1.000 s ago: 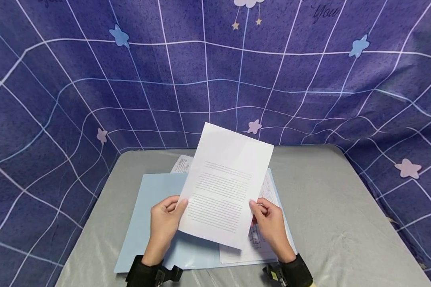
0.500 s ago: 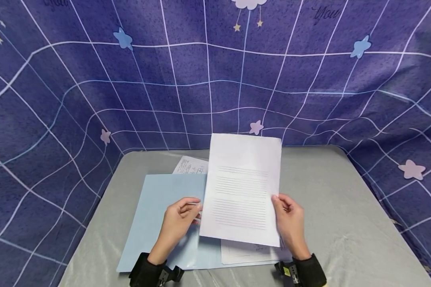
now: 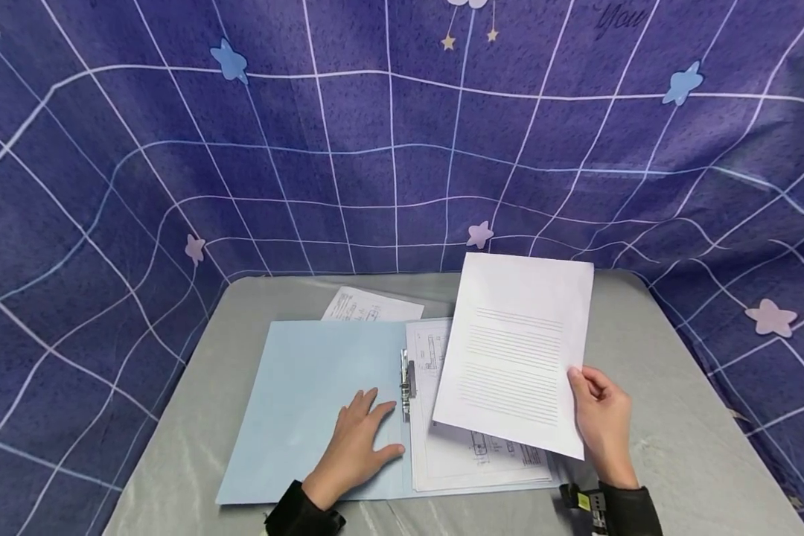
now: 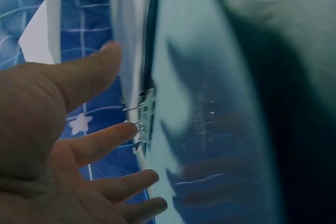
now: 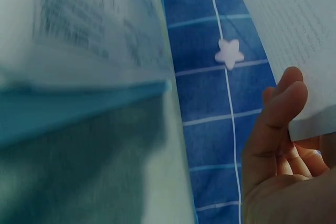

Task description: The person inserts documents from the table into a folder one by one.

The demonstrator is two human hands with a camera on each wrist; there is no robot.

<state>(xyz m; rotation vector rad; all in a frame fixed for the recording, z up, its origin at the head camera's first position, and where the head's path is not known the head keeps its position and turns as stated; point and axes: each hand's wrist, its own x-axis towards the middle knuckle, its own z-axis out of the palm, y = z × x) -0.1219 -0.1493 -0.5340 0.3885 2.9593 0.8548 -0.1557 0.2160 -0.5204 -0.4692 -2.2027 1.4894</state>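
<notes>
My right hand (image 3: 603, 413) pinches the right edge of a white printed sheet (image 3: 512, 350), thumb on the printed face. The sheet is held up at a tilt over the right side of an open light blue ring binder (image 3: 308, 372). Close over the binder's left cover, near the spine, my left hand (image 3: 358, 443) has its fingers spread and holds nothing. Beside its fingertips is the metal clip (image 3: 405, 387). Punched pages with drawings (image 3: 435, 461) lie on the binder's right side, partly hidden by the sheet. In the right wrist view, the thumb and fingers grip the sheet (image 5: 310, 77) near its corner.
Another printed paper (image 3: 371, 305) lies behind the binder, partly covered by its top edge. A grey cloth covers the table (image 3: 677, 417). A purple gridded curtain (image 3: 348, 171) with stars hangs behind and along both sides.
The left hand has let go of the sheet and lowered toward the binder's left cover, fingers spreading. The right hand has carried the sheet to the right, uncovering the metal clip and pages.
</notes>
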